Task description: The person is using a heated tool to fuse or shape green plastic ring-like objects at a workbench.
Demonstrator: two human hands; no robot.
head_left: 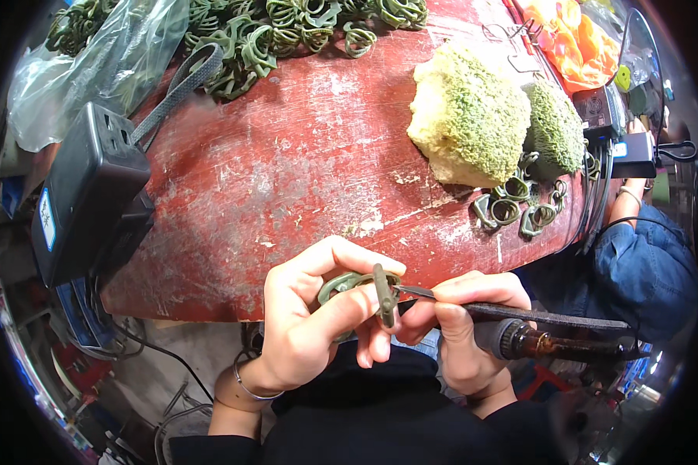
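Note:
My left hand grips a small bundle of olive-green ring-like pieces just beyond the table's near edge, with a silver bangle on the wrist. My right hand holds a slim dark pointed tool against those pieces, its thumb and index finger on the shaft. A thicker dark tool with a ridged collar and an amber-brown barrel also lies within that hand, under the slim one. The slim tool's tip meets the pieces near my left fingers, partly hidden by them.
On the red worn table are heaped green rings, plastic bags, black boxes, two speckled foam blocks with loose rings beside them, orange bags and cables. Another person in a blue sleeve sits at right.

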